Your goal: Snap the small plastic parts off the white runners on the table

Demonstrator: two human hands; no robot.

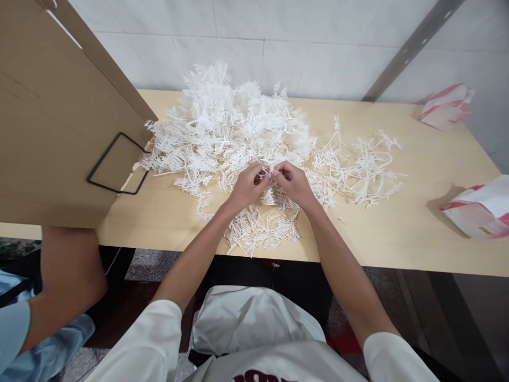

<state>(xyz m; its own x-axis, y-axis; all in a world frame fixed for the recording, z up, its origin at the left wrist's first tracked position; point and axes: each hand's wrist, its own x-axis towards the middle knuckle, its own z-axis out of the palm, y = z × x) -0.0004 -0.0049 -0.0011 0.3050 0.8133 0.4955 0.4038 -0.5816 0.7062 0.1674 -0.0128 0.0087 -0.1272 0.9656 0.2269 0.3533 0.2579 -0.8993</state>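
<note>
My left hand [247, 187] and my right hand [293, 183] meet over the middle of a light wooden table [401, 233], fingers pinched together on one white plastic sprue piece [267, 173]. Behind them lies a big tangled heap of white plastic sprues [234, 124]. In front of my wrists sits a flatter pile of small white plastic sticks [260, 231], near the table's front edge. To the right, several stripped white frames [368, 164] lie spread out.
A wooden divider panel [51, 122] with a black wire loop [117, 163] stands at the left. Another person's arm [67, 276] shows below it. Two red-and-white bags lie at the right, one near the edge [479, 209], one by the tiled wall [445, 106].
</note>
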